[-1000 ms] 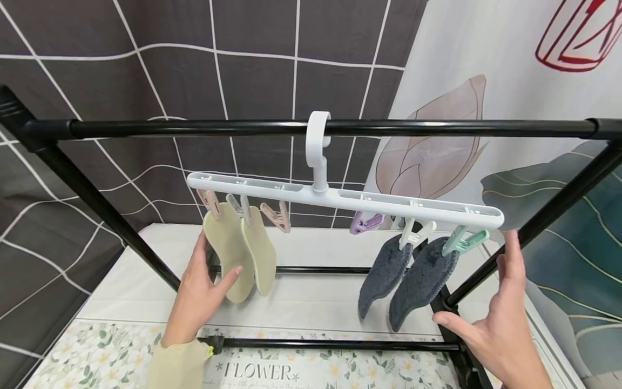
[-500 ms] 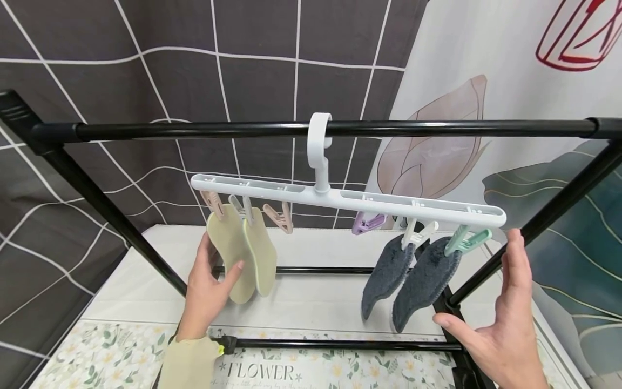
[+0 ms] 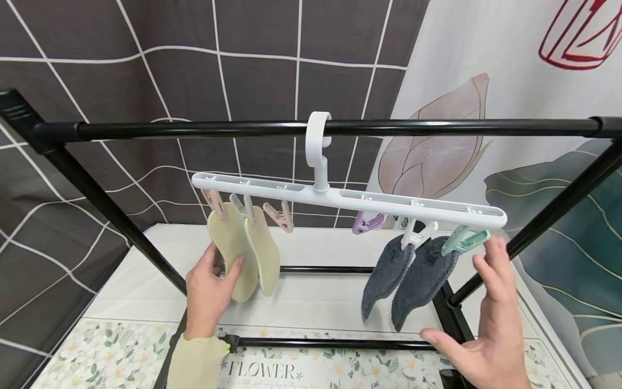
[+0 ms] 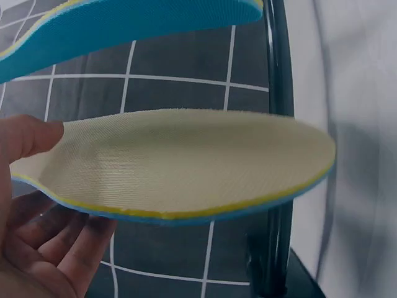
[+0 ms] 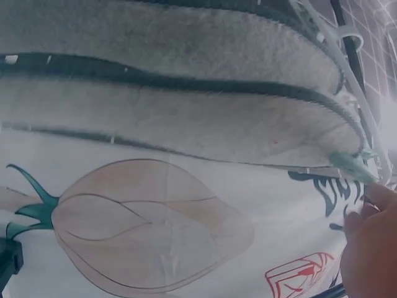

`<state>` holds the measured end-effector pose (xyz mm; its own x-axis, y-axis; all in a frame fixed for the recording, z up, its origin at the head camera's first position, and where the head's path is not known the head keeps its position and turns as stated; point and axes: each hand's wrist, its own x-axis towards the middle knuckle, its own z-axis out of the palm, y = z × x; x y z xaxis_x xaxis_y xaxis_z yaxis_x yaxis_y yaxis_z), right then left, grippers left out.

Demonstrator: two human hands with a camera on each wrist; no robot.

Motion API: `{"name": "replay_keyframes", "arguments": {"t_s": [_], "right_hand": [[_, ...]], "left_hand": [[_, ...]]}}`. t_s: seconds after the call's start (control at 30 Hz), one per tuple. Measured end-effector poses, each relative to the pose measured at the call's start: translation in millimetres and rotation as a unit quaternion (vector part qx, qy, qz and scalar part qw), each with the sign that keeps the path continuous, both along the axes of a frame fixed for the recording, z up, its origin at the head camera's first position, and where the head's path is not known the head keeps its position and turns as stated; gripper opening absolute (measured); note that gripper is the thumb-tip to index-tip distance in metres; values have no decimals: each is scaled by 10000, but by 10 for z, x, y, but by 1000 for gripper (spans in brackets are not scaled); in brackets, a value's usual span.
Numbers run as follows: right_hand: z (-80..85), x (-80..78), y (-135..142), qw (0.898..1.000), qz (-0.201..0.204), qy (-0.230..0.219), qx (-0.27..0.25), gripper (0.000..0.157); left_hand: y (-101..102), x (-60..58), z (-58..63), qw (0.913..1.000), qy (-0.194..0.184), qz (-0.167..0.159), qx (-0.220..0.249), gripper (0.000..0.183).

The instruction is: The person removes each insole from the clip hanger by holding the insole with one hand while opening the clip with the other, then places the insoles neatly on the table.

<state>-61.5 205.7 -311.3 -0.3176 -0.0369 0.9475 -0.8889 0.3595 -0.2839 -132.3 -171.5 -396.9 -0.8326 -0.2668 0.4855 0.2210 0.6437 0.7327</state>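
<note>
A white clip hanger (image 3: 384, 204) hangs tilted from a black bar, its right end lower. At its left, a pale yellow insole (image 3: 234, 251) hangs from a pink clip (image 3: 214, 202), beside a second yellow insole (image 3: 264, 251) in a grey clip. My left hand (image 3: 208, 294) holds the outer insole, thumb on its face and fingers behind; in the left wrist view its edge is yellow and blue. To the right hang two fuzzy dark grey insoles (image 3: 424, 281). My right hand (image 3: 491, 319) has its fingers raised beside the mint clip (image 3: 465, 241); contact is unclear.
The black rack's top bar (image 3: 204, 129) crosses above, with slanted posts at both sides and lower bars. Unused pink and purple clips (image 3: 368, 222) hang between the pairs. A floral-patterned cloth (image 3: 116, 346) lies below, with patterned curtains behind.
My right hand has moved left, its fingertips coming close to the mint clip. My left hand has shifted slightly right at the outer yellow insole, and both yellow insoles have swung a little.
</note>
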Motion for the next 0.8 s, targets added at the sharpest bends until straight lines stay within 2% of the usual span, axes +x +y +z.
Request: {"name": "replay_keyframes", "arguments": {"t_s": [0.2,0.27,0.37,0.43,0.5,0.6,0.73,0.8], "right_hand": [[78,133,-77,9977,-503,-460,-71,86],[67,141,-110,9978,-496,-358,-269,83],[10,62,-215,9937,78,408,-1043,75],[-11,6,-309,9837,519,955,-1435,68],[6,-39,-422,9746,862,1379,-1540,62],[52,-35,-533,9804,888,1375,-1099,58],[70,-23,-607,9883,724,1249,-492,57],[74,-25,-645,9893,701,1253,-245,57]], "left_hand": [[12,0,-1,9985,393,208,-332,34],[19,2,0,9978,437,261,-416,30],[34,8,5,9970,450,333,-532,26],[45,11,12,9963,479,364,-611,24],[51,13,18,9956,523,382,-673,23],[51,14,21,9945,632,405,-730,21],[44,17,26,9931,777,415,-776,17],[38,20,31,9924,822,427,-807,15]]}}
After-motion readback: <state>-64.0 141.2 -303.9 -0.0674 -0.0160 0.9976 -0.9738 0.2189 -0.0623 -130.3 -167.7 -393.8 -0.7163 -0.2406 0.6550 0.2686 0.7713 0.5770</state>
